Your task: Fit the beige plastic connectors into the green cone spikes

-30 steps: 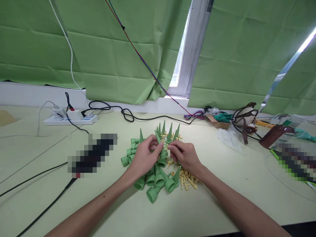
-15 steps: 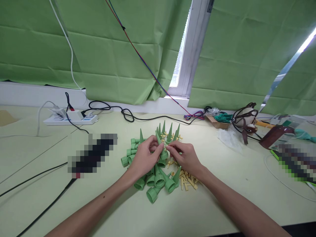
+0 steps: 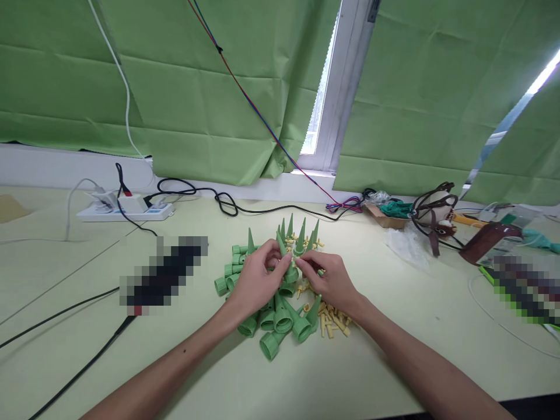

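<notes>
My left hand (image 3: pixel 256 277) is closed around a green cone-shaped plastic spike (image 3: pixel 291 275), tip up and leaning a little left. Against the spike's right side, the thumb and fingers of my right hand (image 3: pixel 329 274) pinch a small yellow plastic piece (image 3: pixel 294 263), mostly covered by the fingertips. Below and around both hands lie several more green spikes (image 3: pixel 283 319), some on their sides with hollow wide ends showing. Behind the hands, upright green spikes (image 3: pixel 300 239) have yellow pieces sticking out of them. Loose yellow plastic pieces (image 3: pixel 335 322) are heaped under my right wrist.
A white power strip (image 3: pixel 126 213) and black cables sit at the back left, near a blurred dark object (image 3: pixel 168 271). At the back right are a clear plastic bag (image 3: pixel 406 248), a small cardboard box (image 3: pixel 385 217) and a dark red object (image 3: pixel 490 240).
Almost nothing differs. The held spike has shifted very slightly to the right, and both hands keep their grip.
</notes>
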`<state>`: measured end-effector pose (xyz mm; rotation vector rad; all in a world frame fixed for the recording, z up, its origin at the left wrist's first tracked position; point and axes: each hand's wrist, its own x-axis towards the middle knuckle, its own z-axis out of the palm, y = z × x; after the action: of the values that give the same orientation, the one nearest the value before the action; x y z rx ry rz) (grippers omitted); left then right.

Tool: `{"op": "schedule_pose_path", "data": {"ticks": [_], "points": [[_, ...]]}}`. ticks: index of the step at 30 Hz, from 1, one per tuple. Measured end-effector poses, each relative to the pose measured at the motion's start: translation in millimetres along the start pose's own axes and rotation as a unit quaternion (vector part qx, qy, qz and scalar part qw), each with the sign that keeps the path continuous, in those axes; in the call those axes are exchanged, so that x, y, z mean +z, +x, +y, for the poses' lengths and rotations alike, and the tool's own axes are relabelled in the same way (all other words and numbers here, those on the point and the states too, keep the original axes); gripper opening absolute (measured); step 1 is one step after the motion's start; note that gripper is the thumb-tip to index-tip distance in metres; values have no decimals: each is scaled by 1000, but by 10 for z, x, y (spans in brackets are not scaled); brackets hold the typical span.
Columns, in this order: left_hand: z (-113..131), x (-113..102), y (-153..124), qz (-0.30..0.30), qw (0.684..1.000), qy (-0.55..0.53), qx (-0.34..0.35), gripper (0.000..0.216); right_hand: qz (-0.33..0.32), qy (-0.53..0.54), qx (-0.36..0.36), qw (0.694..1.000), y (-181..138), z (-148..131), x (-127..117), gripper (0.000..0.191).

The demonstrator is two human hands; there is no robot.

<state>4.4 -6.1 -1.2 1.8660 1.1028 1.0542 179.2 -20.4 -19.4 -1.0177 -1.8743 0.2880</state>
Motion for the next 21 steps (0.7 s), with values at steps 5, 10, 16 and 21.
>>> {"op": "schedule_pose_path", "data": {"ticks": [5,10,16,21], "points": [[8,4,1,-2,1000,0,2,29,-10,2,-5,1000,-7,-12,-5,24],[10,2,2,-5,1000,-6,4,29,-20,6,-14,1000,-9,-9,-9,22],[21,2,-28,18,998,39,38,26,-23,-3,-4,1000,-18,-1,-13,24],[33,11,-62,26,989,98,110,18,-21,-9,6,1000,-19,4,-18,26]]}}
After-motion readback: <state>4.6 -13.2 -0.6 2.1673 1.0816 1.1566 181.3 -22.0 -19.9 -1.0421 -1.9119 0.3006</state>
